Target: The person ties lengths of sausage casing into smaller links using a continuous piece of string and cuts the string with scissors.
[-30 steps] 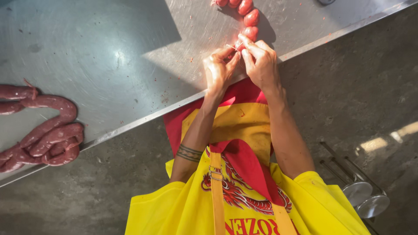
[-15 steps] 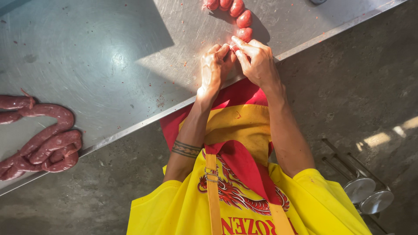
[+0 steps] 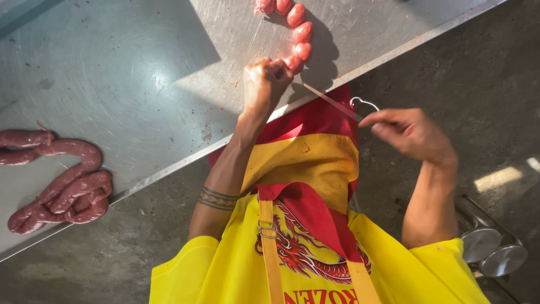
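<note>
My right hand [image 3: 413, 132] has pulled away from the sausage chain [image 3: 295, 31], fingers pinched on a taut string [image 3: 332, 101]. My left hand [image 3: 263, 84] stays fisted on the chain's near end at the surface [image 3: 140, 84] edge: the tie is cinching. Left of the chain, untied coils [image 3: 59, 183] wait.

The chain of small red sausage links [image 3: 293, 31] is cut off by the top edge, so its far end cannot be seen. The link nearest the left hand [image 3: 263, 84] is partly hidden by the closed fingers, and the point where the thin string [image 3: 332, 101] is gripped there cannot be made out. The string's other end is lost behind the right hand [image 3: 410, 135] (its fingertips are slightly blurred). The coiled dark sausage [image 3: 62, 186] is cropped by the left edge, and the round metal objects [image 3: 492, 250] at lower right are too partial to be identified
</note>
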